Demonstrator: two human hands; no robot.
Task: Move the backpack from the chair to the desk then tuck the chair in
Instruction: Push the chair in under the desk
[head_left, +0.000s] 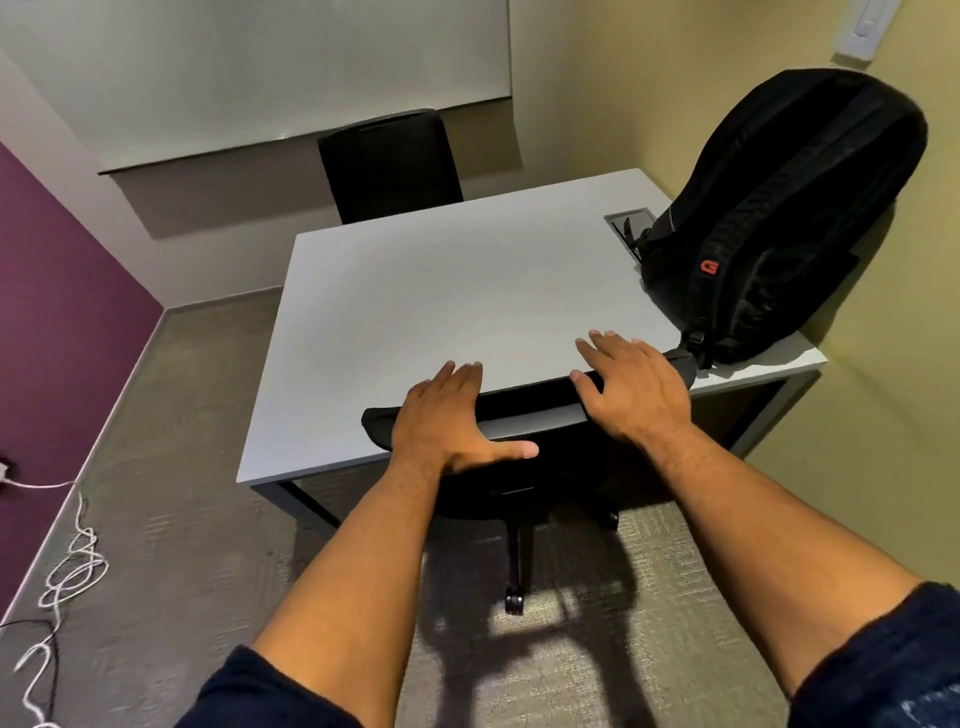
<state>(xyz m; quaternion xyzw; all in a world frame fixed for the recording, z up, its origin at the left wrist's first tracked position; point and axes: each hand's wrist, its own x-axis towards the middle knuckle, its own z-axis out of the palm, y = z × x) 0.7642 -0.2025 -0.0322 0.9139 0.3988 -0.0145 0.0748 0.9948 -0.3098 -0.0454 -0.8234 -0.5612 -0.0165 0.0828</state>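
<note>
Backpack (779, 208) sat on desk (441, 291), 2 o'clock; chair (571, 478) apparently tucked; left hand (447, 421), right hand (634, 395) flat on it, fingers released.

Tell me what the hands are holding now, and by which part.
Nothing is gripped: the left hand and the right hand rest with straight fingers on the top edge of the chair backrest.

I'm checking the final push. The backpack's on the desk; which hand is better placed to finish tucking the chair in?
Left, marginally. The left hand sits on the chair's backrest with its thumb behind it, ready to push; the right hand lies flatter over the top. Both could share it.
</note>
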